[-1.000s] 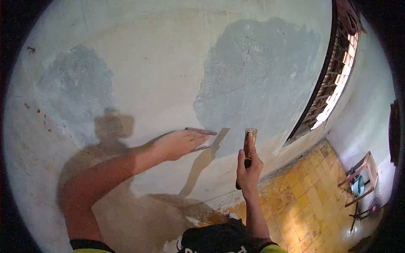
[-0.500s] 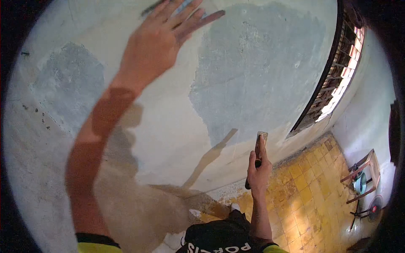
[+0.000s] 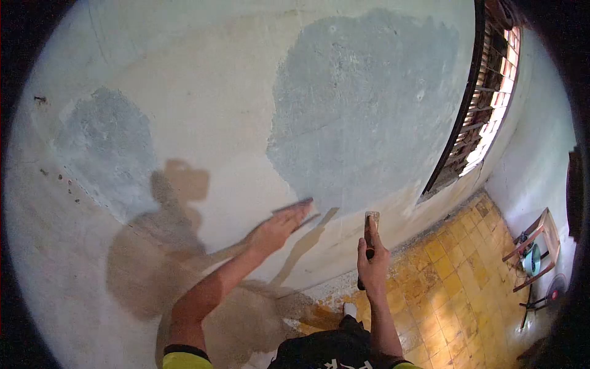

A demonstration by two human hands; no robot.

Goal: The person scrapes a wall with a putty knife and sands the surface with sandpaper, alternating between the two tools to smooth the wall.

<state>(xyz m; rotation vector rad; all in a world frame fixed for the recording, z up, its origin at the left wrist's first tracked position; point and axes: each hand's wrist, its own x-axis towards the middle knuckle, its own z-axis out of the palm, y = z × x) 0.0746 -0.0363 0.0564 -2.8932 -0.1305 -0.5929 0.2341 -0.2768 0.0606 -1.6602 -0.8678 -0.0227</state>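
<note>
My left hand is low on the wall, its fingers laid along a dark, flat sandpaper-like sheet that they press to the surface. Blur and the fingers hide most of that sheet. Just above is the lower edge of a large grey-blue patch on the pale wall. Farther right, my right hand grips a putty knife by its dark handle, index finger stretched along it and blade pointing up, apart from the wall.
A second grey patch marks the wall at left. At right are a barred window, a wooden stool with a light-blue container, and a fan. Yellow tiles cover the floor beside the wall's foot.
My left hand has swept down the wall from the top of the view to below the large patch, keeping the dark sheet. My right hand with the putty knife has shifted slightly down and left.
</note>
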